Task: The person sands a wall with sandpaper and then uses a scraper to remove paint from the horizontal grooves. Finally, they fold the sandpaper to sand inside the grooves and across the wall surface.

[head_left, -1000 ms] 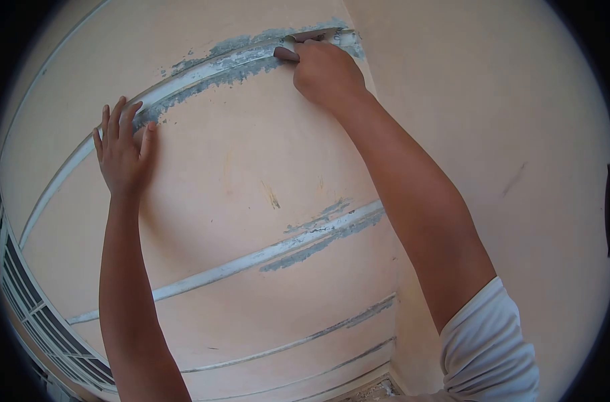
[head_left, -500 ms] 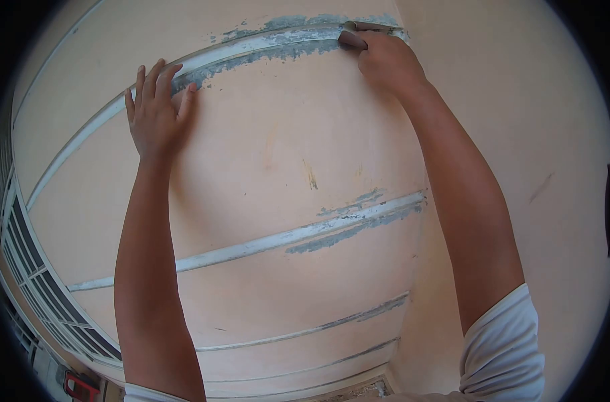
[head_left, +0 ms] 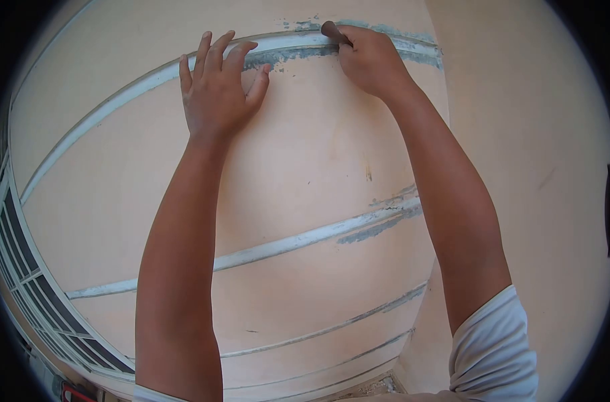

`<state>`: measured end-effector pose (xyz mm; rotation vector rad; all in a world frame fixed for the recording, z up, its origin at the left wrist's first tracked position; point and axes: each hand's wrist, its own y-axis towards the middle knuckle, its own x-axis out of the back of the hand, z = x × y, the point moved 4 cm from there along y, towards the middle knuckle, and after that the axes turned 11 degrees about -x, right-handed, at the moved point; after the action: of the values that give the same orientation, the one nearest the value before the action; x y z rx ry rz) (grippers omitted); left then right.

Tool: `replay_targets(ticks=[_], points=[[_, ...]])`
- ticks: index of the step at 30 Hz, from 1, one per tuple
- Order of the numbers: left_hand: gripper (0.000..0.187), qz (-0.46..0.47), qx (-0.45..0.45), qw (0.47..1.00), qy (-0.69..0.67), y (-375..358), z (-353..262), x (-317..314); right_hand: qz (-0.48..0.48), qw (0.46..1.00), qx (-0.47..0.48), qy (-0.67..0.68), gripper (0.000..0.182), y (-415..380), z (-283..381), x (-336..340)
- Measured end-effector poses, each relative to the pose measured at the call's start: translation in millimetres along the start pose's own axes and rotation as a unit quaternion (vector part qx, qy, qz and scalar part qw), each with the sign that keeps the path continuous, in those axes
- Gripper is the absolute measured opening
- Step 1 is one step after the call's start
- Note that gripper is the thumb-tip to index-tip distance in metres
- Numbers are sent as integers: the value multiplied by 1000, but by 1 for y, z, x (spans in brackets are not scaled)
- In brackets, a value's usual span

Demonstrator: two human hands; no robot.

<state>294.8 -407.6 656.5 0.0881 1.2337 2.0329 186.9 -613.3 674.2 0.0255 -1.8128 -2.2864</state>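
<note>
My right hand [head_left: 375, 63] is closed around a dark brown handled tool [head_left: 333, 33], held against the uppermost pale strip [head_left: 288, 41] on the ceiling-like surface. The tool's working end is hidden by the hand. Grey-blue rough patches [head_left: 291, 57] run along both sides of that strip near the hand. To the left, my left hand [head_left: 218, 94] has its fingers spread, with the fingertips over the same strip and nothing held in it.
Lower down, a second pale strip [head_left: 305, 238] with grey patches crosses the peach surface, with thinner strips below. A barred window [head_left: 43, 295] is at the left. A plain wall [head_left: 519, 134] rises at the right.
In the view, my left hand has shifted right along the strip. My right hand and the tool sit slightly further left, while the surface's marks have shifted right.
</note>
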Motion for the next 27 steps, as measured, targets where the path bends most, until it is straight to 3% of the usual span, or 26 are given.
replay_targets(ticks=[1, 2, 4, 5, 7, 8, 9, 10, 12, 13, 14, 16, 19, 21, 23, 25, 27], points=[[37, -2, 4, 1000, -5, -1, 0, 2, -23, 996, -24, 88, 36, -6, -5, 9], [34, -15, -14, 1000, -19, -1, -2, 5, -22, 996, -24, 81, 36, -11, -6, 13], [32, -31, -28, 998, -38, -4, -5, 10, -49, 970, -120, 205, 36, -25, -8, 28], [35, 8, -24, 993, -116, -8, -5, 8, -49, 971, -120, 200, 36, -29, -7, 31], [37, 40, -24, 980, -194, -1, -14, 20, 21, 921, -139, 365, 42, -34, -11, 28], [44, 130, 127, 918, -354, 3, -19, 20, 20, 921, -138, 363, 42, -36, -12, 29], [52, 214, 270, 800, -492, 3, -31, 18, 49, 901, -138, 407, 45, -39, -12, 27], [52, 213, 272, 800, -490, 6, -41, 18, 80, 878, -136, 452, 48, -42, -9, 25], [64, 117, 359, 689, -619, 10, -56, 17, 113, 881, -139, 439, 47, -50, -3, 25], [68, 112, 368, 662, -643, 12, -61, 16, 142, 883, -144, 424, 45, -56, 0, 23], [68, 113, 369, 664, -640, 12, -62, 17, 144, 881, -143, 426, 45, -61, 3, 22], [68, 152, 364, 662, -637, 11, -68, 14, 74, 963, -114, 234, 39, -69, 9, 27], [65, 101, 376, 624, -677, 7, -70, 15, 63, 970, -82, 222, 35, -70, -3, 23], [64, 80, 393, 628, -667, 5, -73, 15, 63, 975, -51, 209, 35, -68, -4, 24], [63, 60, 413, 630, -655, -1, -71, 14, 146, 963, -51, 219, 31, -70, 1, 26], [67, 73, 339, 581, -736, -4, -69, 13, 198, 948, -87, 231, 30, -70, 1, 24], [66, 110, 345, 603, -710, -8, -69, 8, 249, 929, -126, 243, 28, -75, -2, 16]])
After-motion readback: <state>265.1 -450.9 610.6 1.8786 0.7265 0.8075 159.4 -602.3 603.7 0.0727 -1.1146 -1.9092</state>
